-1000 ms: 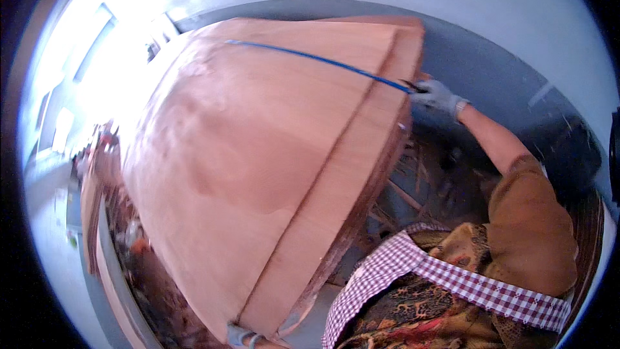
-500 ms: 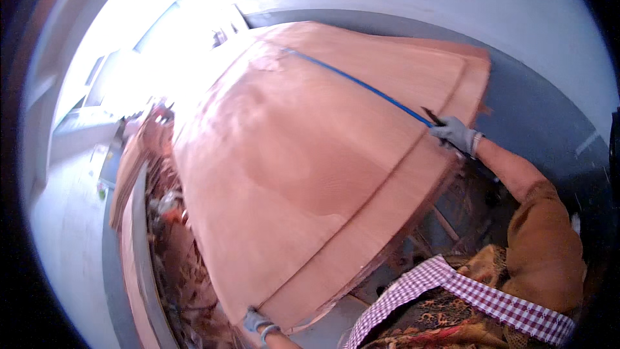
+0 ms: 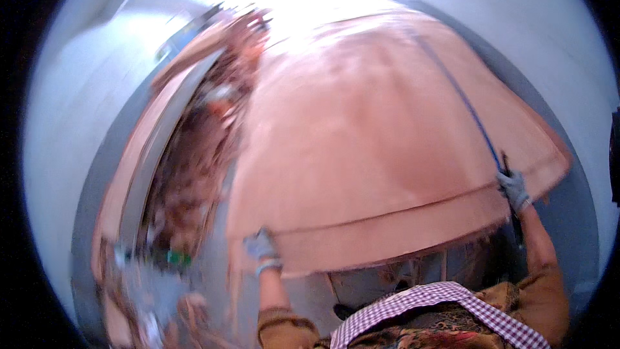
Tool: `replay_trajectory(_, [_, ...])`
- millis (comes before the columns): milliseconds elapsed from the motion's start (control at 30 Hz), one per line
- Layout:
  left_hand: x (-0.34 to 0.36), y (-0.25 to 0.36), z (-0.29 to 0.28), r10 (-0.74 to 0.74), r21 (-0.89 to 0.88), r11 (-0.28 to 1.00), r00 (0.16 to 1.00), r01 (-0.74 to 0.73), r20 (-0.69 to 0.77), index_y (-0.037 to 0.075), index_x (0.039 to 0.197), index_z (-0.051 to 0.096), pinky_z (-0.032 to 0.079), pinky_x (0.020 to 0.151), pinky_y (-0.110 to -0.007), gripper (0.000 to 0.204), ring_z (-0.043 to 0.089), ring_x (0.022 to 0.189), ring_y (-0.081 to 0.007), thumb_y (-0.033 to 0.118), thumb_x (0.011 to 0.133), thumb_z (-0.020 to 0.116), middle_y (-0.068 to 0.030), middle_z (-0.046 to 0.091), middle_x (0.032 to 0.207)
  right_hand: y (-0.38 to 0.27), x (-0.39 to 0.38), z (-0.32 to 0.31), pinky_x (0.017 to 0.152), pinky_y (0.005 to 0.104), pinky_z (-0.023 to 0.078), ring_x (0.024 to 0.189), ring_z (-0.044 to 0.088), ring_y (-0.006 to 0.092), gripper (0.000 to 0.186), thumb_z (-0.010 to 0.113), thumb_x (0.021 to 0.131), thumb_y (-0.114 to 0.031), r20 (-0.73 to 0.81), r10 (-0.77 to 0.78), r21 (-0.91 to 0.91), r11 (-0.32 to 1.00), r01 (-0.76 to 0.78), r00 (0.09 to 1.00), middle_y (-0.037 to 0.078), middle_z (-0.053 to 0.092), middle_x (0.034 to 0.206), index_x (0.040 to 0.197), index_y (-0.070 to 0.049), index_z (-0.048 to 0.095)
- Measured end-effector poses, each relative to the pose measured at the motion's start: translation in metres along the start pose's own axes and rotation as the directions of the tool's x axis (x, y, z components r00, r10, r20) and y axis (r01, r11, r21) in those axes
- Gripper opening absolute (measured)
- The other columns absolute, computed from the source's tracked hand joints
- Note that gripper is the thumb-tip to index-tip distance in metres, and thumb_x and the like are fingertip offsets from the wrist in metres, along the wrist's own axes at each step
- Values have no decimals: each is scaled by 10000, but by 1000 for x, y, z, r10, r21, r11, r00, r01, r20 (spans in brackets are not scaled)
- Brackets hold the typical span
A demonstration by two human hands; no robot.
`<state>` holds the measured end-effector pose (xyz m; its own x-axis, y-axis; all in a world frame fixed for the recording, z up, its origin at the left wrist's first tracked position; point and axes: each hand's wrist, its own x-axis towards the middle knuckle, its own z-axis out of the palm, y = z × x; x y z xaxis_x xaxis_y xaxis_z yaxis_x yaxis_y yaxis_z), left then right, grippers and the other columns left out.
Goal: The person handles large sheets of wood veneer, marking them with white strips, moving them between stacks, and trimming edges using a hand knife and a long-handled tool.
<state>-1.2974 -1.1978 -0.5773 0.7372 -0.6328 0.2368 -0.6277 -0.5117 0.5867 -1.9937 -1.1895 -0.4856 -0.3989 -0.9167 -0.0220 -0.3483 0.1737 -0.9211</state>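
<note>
A broad stack of thin reddish-brown wood veneer sheets (image 3: 361, 129) spreads out before me, with a darker seam across its near end. My right hand (image 3: 515, 189), in a grey glove, is closed on the black grip of a long thin tool at the stack's near right. The tool's blue shaft (image 3: 462, 94) lies away over the sheets, and its black end hangs past the near edge. My left hand (image 3: 261, 247), gloved too, rests on the near left corner with its fingers apart, somewhat blurred.
Left of the stack lies a long heap of torn veneer scraps (image 3: 190, 161), bordered by a pale board (image 3: 145, 174). Blurred clutter (image 3: 155, 297) is on the floor at lower left. A pale wall (image 3: 549, 39) stands on the right, and bright light washes out the far end.
The view has swung left, so the stack sits further right in the picture. My left hand and forearm show more fully. The right hand still grips the tool.
</note>
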Motion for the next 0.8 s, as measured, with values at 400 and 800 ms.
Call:
replay_trajectory(400, [-210, -54, -178, 538, -527, 759, 824, -381, 179, 23, 928, 614, 441, 864, -407, 272, 542, 1006, -355, 256, 787, 618, -213, 534, 1152, -142, -109, 127, 358, 173, 284, 430, 349, 14, 272, 484, 927, -192, 476, 29, 219, 964, -150, 879, -77, 390, 626, 1139, -40, 560])
replay_trajectory(800, [-434, -247, -407, -217, 172, 972, 326, 161, 920, 46, 958, 655, 477, 801, -430, 234, 594, 973, -347, 127, 781, 525, -200, 617, 1028, -318, -236, 253, 340, 169, 233, 416, 291, 18, 312, 436, 943, -215, 832, -124, 250, 954, -165, 541, -95, 299, 587, 1214, -82, 515])
